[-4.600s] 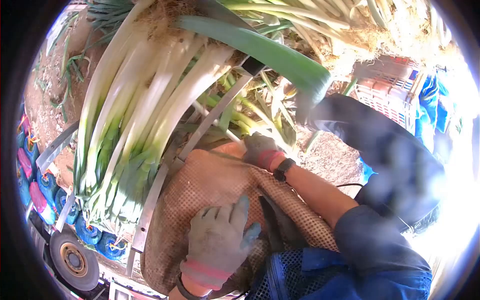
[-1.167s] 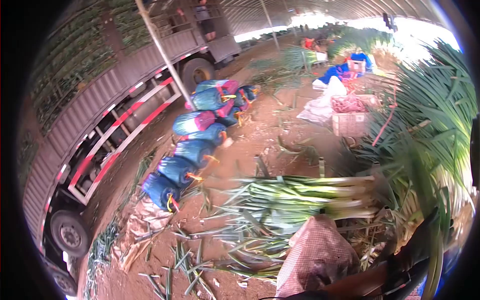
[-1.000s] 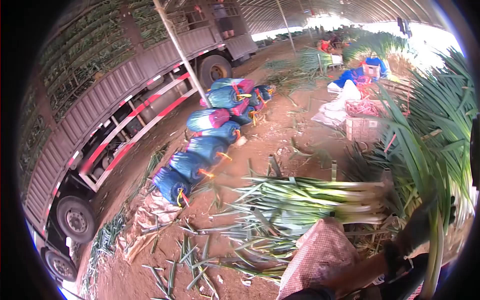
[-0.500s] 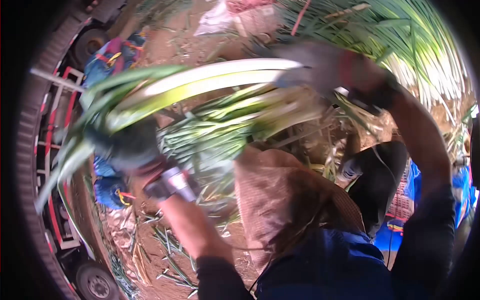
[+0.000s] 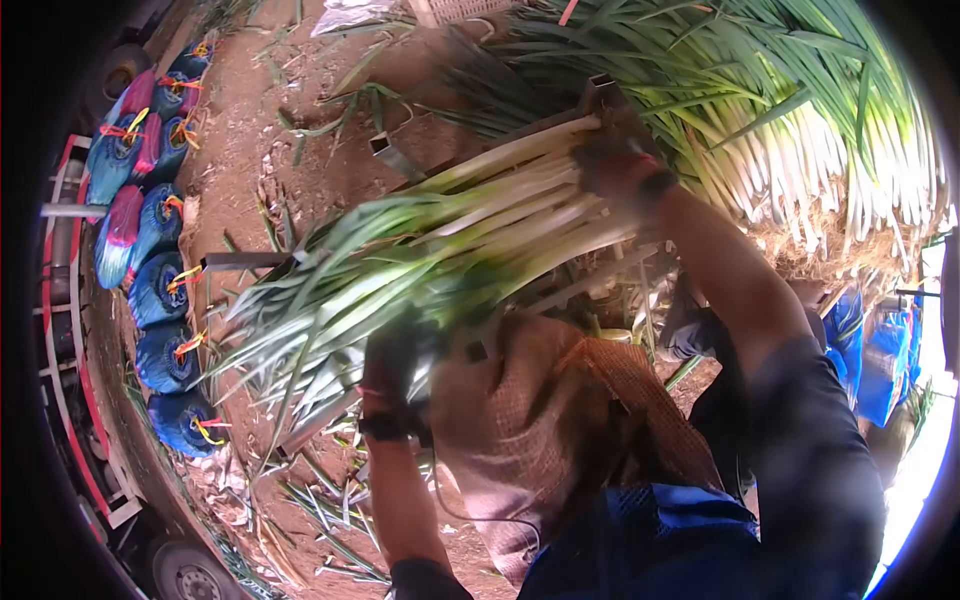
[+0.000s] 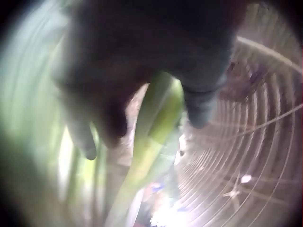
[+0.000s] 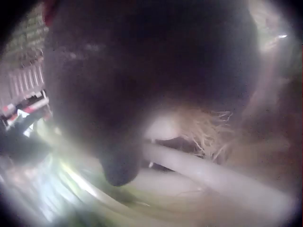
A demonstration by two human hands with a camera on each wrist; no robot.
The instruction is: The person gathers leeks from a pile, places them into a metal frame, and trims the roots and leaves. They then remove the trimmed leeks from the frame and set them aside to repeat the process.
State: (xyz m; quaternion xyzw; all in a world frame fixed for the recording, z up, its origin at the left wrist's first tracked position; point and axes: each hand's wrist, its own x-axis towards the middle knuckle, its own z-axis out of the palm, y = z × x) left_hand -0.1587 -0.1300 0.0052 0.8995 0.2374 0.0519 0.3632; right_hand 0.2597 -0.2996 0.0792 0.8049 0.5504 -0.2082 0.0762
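A bundle of leeks [image 5: 500, 220] lies in a metal rack, white stems to the right and green leaves to the left. My gloved left hand [image 5: 396, 358] is over the leaves on the near side. In the left wrist view a leek [image 6: 158, 123] passes between the spread thumb and fingers, with gaps beside it. My gloved right hand [image 5: 615, 172] is at the root ends. In the right wrist view its fingers curl down over a leek's white stem [image 7: 163, 126], roots sticking out beside them; the palm side is hidden. Both hands are blurred.
Many more leeks [image 5: 800, 150] are heaped at the upper right. Rack posts [image 5: 395, 158] stick up around the bundle. Tied blue bundles [image 5: 165, 290] line the left, near a truck [image 5: 80, 400]. A brown mesh cloth [image 5: 530, 410] covers my lap.
The view has swung from the truck and shed down to the rack. Half a second ago both hands carried leeks above the bundle; now those leeks are down on it, the hands lower and closer in.
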